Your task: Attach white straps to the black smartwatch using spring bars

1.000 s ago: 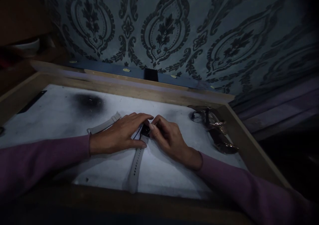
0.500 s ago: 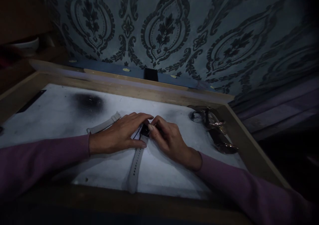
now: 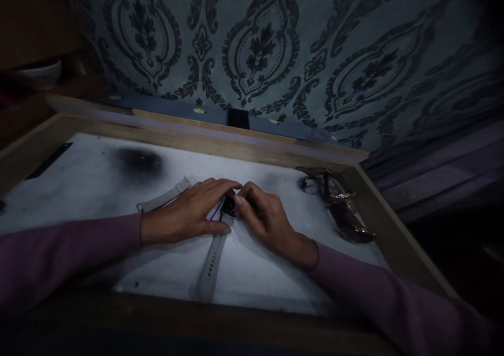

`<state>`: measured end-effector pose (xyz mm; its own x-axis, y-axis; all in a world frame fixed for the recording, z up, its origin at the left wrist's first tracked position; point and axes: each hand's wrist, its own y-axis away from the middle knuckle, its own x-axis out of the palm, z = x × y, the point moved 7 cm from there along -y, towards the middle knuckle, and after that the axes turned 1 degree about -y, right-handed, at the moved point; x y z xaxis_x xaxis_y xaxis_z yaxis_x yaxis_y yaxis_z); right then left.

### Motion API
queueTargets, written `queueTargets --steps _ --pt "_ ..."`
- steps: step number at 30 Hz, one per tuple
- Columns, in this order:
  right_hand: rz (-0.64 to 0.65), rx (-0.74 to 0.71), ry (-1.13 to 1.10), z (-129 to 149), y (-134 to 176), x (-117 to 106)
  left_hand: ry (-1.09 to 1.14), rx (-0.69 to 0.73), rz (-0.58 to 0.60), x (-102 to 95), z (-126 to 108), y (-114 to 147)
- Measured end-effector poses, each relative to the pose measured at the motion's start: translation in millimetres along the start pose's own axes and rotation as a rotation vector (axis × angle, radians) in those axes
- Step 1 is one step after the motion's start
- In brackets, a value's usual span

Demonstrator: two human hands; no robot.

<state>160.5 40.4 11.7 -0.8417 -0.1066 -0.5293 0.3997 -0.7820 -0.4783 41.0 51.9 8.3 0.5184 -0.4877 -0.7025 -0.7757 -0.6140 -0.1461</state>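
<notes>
A small dark smartwatch [image 3: 229,207] lies between my two hands near the middle of the white surface. Its pale, holed strap [image 3: 213,264] runs from it toward the near edge. My left hand [image 3: 189,209] curves around the watch from the left, thumb beside the strap and fingertips at the far side. With thumb and bent fingers, my right hand [image 3: 265,217] pinches the watch's right side; its fingertips are partly hidden. A thin dark cord or stick [image 3: 216,211] shows under my left hand. Behind that hand lies a separate pale strap piece [image 3: 165,196].
A wooden frame [image 3: 220,142] borders the white surface [image 3: 275,282]. Several dark items, seemingly glasses or watches [image 3: 340,209], are heaped at the right. A flat black strip [image 3: 49,161] lies at the far left. Patterned wallpaper [image 3: 262,46] rises behind.
The near end of the watch strap has swung slightly left. Both hands stay almost where they were around the watch.
</notes>
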Motion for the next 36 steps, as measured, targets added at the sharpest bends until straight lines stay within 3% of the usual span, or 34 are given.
queueTargets --steps 36 --pt "0.015 0.008 -0.041 -0.9 0.4 2.0 -0.004 0.016 -0.014 -0.5 -0.7 -1.3"
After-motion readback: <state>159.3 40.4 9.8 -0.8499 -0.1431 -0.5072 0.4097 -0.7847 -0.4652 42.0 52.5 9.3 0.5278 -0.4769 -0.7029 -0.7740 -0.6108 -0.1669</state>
